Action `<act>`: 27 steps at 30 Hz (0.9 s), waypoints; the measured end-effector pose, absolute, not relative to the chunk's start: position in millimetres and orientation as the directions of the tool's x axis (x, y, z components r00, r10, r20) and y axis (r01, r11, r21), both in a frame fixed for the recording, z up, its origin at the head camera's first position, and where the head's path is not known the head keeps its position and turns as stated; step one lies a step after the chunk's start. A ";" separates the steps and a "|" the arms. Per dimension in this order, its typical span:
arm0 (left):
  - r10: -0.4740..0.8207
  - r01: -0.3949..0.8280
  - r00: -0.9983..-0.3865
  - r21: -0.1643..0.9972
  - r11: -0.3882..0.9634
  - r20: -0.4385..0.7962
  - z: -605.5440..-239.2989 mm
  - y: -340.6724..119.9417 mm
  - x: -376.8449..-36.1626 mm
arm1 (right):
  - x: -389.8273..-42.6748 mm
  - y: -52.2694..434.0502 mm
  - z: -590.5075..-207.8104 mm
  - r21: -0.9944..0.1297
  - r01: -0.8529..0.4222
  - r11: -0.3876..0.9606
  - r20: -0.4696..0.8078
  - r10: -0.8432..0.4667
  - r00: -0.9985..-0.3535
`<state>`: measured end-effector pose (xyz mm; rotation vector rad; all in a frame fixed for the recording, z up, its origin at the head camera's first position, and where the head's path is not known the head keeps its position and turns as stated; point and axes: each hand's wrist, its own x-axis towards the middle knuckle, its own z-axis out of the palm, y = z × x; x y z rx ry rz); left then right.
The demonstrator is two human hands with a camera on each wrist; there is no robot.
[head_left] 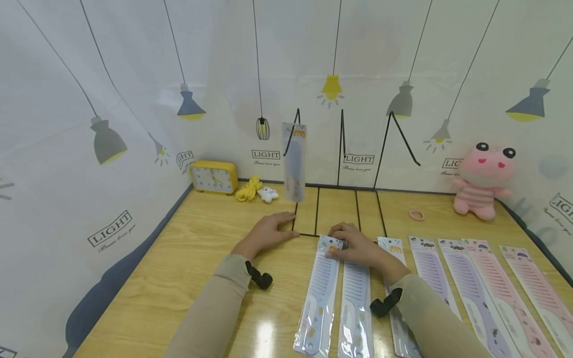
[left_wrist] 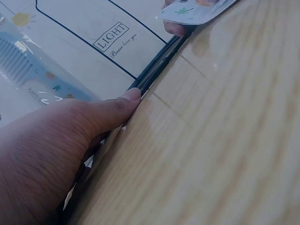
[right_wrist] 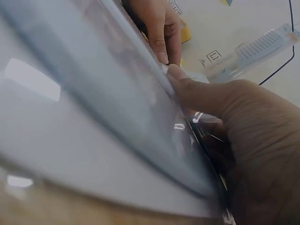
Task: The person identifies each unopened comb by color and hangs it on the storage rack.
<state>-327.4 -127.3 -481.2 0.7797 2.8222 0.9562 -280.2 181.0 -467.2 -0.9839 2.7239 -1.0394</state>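
Blue packaged comb (head_left: 319,286) under right hand (head_left: 358,248).

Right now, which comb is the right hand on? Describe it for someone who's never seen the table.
Find the black wire rack at the back of the wooden table. Packaged combs lie in a row before it; the right hand grips the top of the leftmost comb, pale blue, nearest the left hand.

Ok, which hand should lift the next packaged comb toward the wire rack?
Right, probably. The right hand already rests on the top of a comb lying on the table, while the left hand is pressed flat against the rack's base, seemingly steadying it.
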 end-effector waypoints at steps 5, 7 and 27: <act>0.480 0.436 -0.873 0.580 0.688 0.087 -482.8 -127.4 -328.4 | -279.9 180.9 -468.4 -0.749 -0.386 0.539 0.146 -0.433 -0.889; 0.481 0.436 -0.873 0.580 0.688 0.086 -482.9 -127.5 -328.7 | -278.3 181.2 -465.9 -0.818 -0.303 0.488 0.116 -0.377 -0.919; 0.485 0.444 -0.870 0.570 0.692 0.089 -480.0 -127.4 -328.2 | -280.0 185.2 -459.9 -0.959 0.013 -0.283 0.091 -0.352 -0.932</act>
